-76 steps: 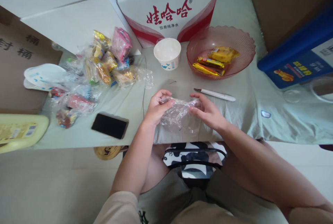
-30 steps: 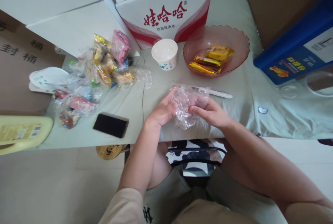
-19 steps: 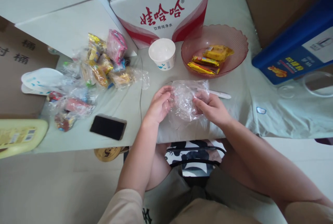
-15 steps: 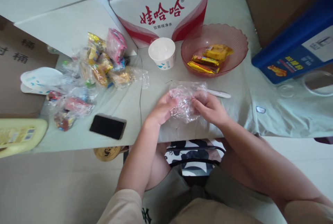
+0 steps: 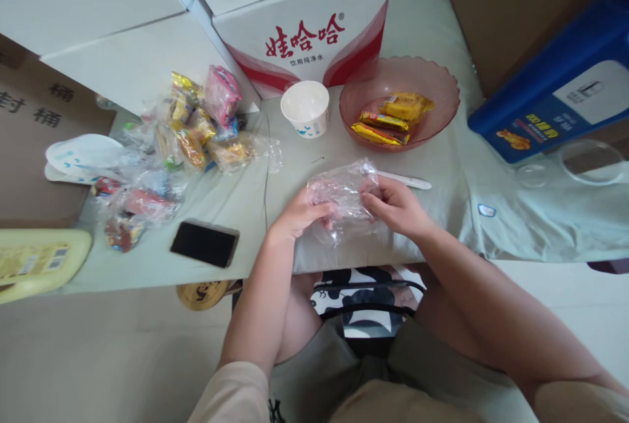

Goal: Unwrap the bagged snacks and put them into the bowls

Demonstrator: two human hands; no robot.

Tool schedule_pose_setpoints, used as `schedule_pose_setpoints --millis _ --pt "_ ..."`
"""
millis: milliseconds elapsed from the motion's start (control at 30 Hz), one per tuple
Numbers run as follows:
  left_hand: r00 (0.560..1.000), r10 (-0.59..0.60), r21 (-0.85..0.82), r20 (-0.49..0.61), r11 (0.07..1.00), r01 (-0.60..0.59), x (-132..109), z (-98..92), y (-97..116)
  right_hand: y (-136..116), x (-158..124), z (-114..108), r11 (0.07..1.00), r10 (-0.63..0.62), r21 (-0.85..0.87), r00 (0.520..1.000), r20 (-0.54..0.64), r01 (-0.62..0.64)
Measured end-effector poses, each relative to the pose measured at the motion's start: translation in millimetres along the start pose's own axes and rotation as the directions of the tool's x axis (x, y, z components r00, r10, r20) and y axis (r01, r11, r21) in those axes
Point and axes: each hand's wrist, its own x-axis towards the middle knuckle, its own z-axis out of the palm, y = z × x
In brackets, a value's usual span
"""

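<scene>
A crinkled clear plastic bag (image 5: 344, 190) is stretched between my two hands above the table's front part. My left hand (image 5: 303, 215) is closed on its left side, the thumb lying across the film. With thumb and fingers pinched, my right hand (image 5: 390, 203) grips its right side. Some pink shows through the film; whether that is contents or my fingers I cannot tell. Behind the right hand lies a white plastic knife-like utensil (image 5: 405, 179), its left end hidden. Farther back stand a white paper cup (image 5: 305, 109) and a pink scalloped bowl (image 5: 445, 105) with yellow snack packets (image 5: 405, 107).
Wrapped snacks (image 5: 191, 141) are heaped at the left, beside a white paper-cup shape (image 5: 81, 151). A black phone (image 5: 204, 243) lies near the front edge. White cartons (image 5: 304, 23) wall the back; a blue box (image 5: 535, 102) and clear plastic cup (image 5: 590, 164) stand right.
The bag has been spread wider and hangs lower at the front, with its top corner raised. My left hand has shifted slightly left. The whole view has tilted a little.
</scene>
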Motion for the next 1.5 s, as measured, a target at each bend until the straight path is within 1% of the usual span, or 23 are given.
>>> schedule_pose_setpoints --millis 67,133,233,300,367,533,667,767,833,933,1000,1133,1200,1267,1333,1500 --pt "0.999 0.025 -0.012 0.032 1.0 -0.025 -1 -2.5 -1 -1 0 0 0.998 0.013 0.059 1.0 0.017 -0.014" --pt "0.998 0.047 -0.046 0.03 0.998 -0.045 0 -3.3 -1 -1 0 0 0.995 0.012 0.1 0.999 0.046 -0.016" --pt "0.993 0.102 -0.099 -0.058 0.989 -0.107 3 -1.3 -2 3 0 0 0.994 -0.004 0.105 0.994 0.107 -0.008" --pt "0.983 0.137 -0.113 -0.119 0.982 -0.15 6 0.4 -3 6 -1 1 0.998 0.007 0.064 0.987 0.159 -0.018" --pt "0.976 0.147 -0.118 -0.158 0.979 -0.166 9 1.1 -4 8 -1 1 1.0 0.016 0.002 0.983 0.183 -0.016" --pt "0.978 0.095 -0.085 -0.186 0.99 -0.112 12 0.2 -7 7 1 1 0.988 -0.012 -0.148 0.991 0.133 0.032" --pt "0.979 0.105 -0.042 -0.173 0.993 -0.114 12 0.0 -8 7 1 1 0.985 -0.022 -0.17 0.994 0.111 0.041" --pt "0.977 0.117 -0.064 -0.18 0.989 -0.13 13 -0.9 -9 8 2 2 0.989 0.006 -0.151 0.994 0.105 0.01" --pt "0.971 0.129 -0.083 -0.2 0.986 -0.148 13 -1.6 -10 8 2 2 0.986 0.014 -0.168 0.993 0.113 0.005" --pt "0.968 0.124 -0.124 -0.219 0.98 -0.154 14 -1.8 -9 8 3 2 0.972 -0.014 -0.232 0.991 0.13 0.044" --pt "0.966 0.11 -0.163 -0.235 0.975 -0.151 13 -1.0 -7 8 3 2 0.968 -0.032 -0.242 0.991 0.133 0.063" --pt "0.965 0.099 -0.17 -0.244 0.975 -0.143 10 0.3 -2 8 3 3 0.984 -0.032 -0.169 0.996 0.086 0.047" --pt "0.974 0.089 -0.146 -0.208 0.982 -0.121 8 0.2 -1 8 3 4 0.994 -0.023 -0.105 0.998 0.06 0.029" --pt "0.985 0.066 -0.124 -0.161 0.988 -0.086 7 -0.3 -1 5 2 5 0.999 0.0 -0.045 0.998 0.058 0.003" --pt "0.989 0.051 -0.084 -0.137 0.994 -0.063 6 -1.1 -2 2 2 6 1.0 0.015 0.001 0.998 0.058 -0.015" --pt "0.987 0.06 0.076 -0.148 0.996 -0.049 8 -3.6 -6 -4 2 5 0.994 0.003 0.11 0.999 0.044 -0.007"
